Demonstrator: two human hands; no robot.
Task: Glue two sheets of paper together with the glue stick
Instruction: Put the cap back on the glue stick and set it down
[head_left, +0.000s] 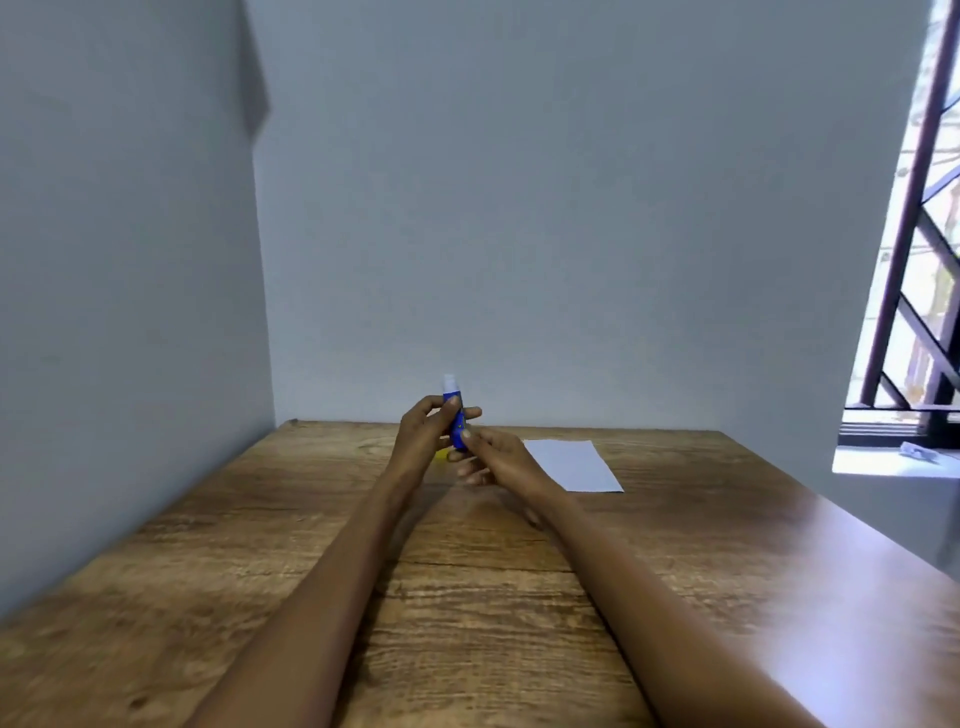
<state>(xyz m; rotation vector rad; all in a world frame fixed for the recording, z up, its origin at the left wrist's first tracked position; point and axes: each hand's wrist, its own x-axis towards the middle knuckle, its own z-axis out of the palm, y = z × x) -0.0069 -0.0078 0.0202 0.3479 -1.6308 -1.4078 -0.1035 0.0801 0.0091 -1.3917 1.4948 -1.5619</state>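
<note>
Glue stick (457, 422), uncapped, being gripped upright by left hand (423, 431); right hand (493, 457) pinching base, probably twisting gently, near paper (571, 464).

Two bare, sleeveless forearms (332, 571)

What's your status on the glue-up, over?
Left hand holds glue stick upright, white tip exposed. Right hand pinches its base. Paper flat at right, nothing blocking.

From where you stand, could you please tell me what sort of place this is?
Probably a plain room at home or in an office: a wooden table pushed into a corner of bare grey walls, with a barred window on the right.
</note>
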